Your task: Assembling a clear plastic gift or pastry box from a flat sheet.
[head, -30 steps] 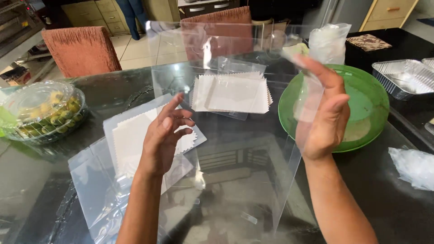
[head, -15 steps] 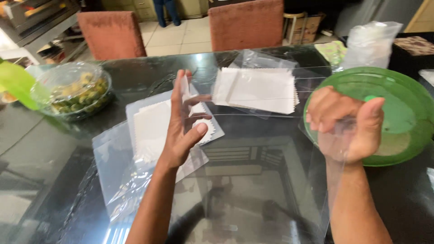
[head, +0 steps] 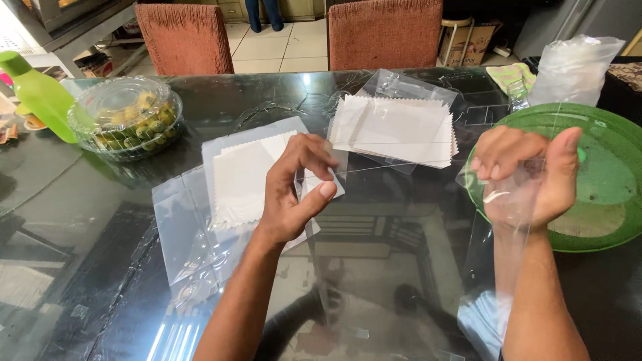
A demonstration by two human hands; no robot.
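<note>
2 hands: left hand, right hand stretch clear bag taut

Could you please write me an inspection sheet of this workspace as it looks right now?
Surface: dark glass table, glossy, reflecting the room.
Job's things: clear plastic sheet stretched between both hands; white cloth stack on a clear bag; second white cloth pile on clear bags by the left hand.
Clutter: green plate at right; lidded clear container of food; green bottle; crumpled plastic bag.
Grippers: left hand pinches the sheet's edge; right hand closed on its other side.
Cables: nothing seen.
Surroundings: two rust-coloured chairs, tiled floor, cardboard box.
</note>
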